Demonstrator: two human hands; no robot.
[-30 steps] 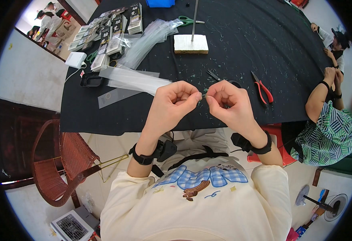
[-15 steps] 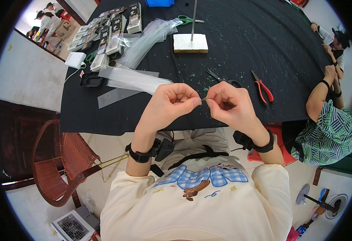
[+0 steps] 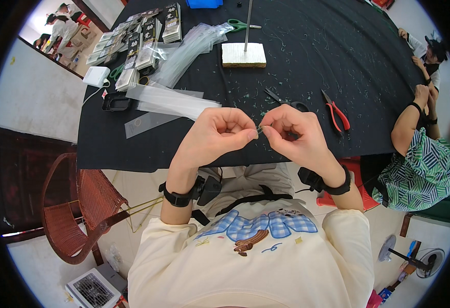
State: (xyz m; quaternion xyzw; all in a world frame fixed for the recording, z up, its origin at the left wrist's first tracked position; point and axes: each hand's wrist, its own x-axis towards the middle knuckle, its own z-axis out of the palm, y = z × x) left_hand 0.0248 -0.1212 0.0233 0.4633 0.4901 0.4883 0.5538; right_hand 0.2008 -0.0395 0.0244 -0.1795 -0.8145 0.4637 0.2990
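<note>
Over the near edge of the black-covered table, my left hand (image 3: 215, 134) and my right hand (image 3: 298, 134) meet almost fingertip to fingertip. Thumb and forefinger are pinched on each side. Between them shows a tiny thin dark-greenish piece (image 3: 260, 129), too small to name. Just beyond my right hand lie black scissors (image 3: 300, 107), partly hidden by it. Pliers with red handles (image 3: 339, 117) rest farther right. Past my left hand, clear plastic sleeves (image 3: 173, 105) lie in a flat pile.
A pale block (image 3: 243, 55) with an upright metal rod (image 3: 247, 25) stands ahead. Green-handled scissors (image 3: 237, 24), packaged bundles (image 3: 142, 46), a black tray (image 3: 117, 102) and a white box (image 3: 96, 76) are farther back. Green scraps litter the black cloth (image 3: 317, 56). Another person's arm (image 3: 407, 120) is at right.
My fingertips have shifted slightly, and the tiny piece between them now sits at a different angle. Both hands stay pinched in nearly the same place.
</note>
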